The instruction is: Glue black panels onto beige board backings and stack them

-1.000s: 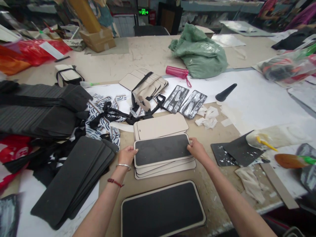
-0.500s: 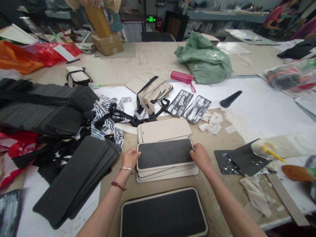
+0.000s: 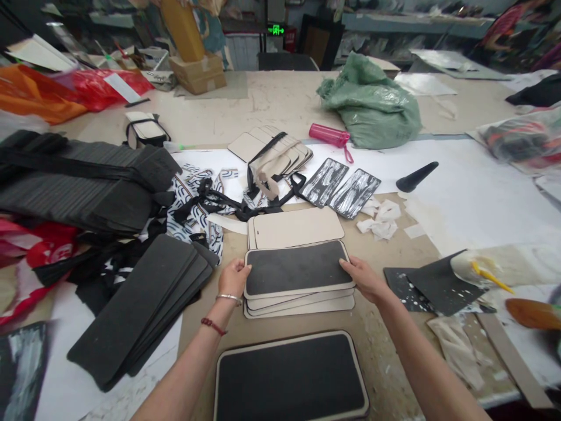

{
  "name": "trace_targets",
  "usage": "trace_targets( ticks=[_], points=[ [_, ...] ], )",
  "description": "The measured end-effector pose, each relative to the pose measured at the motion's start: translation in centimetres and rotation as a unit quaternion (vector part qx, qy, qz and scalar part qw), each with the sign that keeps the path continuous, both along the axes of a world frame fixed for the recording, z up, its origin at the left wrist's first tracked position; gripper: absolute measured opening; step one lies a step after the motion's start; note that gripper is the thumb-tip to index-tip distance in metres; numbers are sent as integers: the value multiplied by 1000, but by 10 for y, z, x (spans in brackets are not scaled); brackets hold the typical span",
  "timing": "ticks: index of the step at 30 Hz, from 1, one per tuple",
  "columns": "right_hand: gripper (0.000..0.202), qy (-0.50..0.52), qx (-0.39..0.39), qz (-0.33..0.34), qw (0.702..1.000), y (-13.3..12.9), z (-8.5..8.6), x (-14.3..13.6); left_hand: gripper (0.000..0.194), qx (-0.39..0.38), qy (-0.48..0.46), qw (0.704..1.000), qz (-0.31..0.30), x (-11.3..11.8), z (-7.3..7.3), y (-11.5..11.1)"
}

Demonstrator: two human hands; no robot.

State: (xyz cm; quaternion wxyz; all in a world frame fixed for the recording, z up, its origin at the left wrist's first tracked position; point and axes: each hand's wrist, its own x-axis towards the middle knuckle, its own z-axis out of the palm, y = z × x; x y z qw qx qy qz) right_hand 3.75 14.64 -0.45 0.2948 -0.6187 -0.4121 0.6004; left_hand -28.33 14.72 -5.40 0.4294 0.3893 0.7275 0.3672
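Between my hands is a dark grey panel with a cream border (image 3: 298,269), lying over a stack of cream panels (image 3: 302,307). My left hand (image 3: 233,277) pinches its left edge, thumb on top. At the right edge my right hand (image 3: 360,277) grips it the same way, fingers partly hidden underneath. Just behind lie more cream panels (image 3: 300,227), one with a small dark slot. Nearer to me rests another black panel with a cream border (image 3: 291,377).
Dark foam pieces (image 3: 135,304) fan out at left, below a strapped dark stack (image 3: 83,181). Patterned straps (image 3: 205,204) lie behind. Two white-smeared plates (image 3: 342,186), a pink bottle (image 3: 329,135) and a green sack (image 3: 372,105) are farther back. At right is a container with a yellow brush (image 3: 486,272).
The view has shifted slightly, so most things appear farther right. Both hands keep hold of the bordered panel, whose far edge looks slightly raised.
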Motion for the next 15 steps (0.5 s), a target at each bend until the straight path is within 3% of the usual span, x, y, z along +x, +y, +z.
trace_targets(
  ticks=[2,9,15],
  points=[
    [31,0,15,3,1000,0,6,-4,16,11,-9,1000,3,0,2,1],
    [30,-208,117,20,971,-3,34,-9,17,57,-60,996,41,2,17,-4],
    [34,-192,158,-13,969,-10,41,-10,29,66,-175,982,28,-5,41,-9]
  ],
)
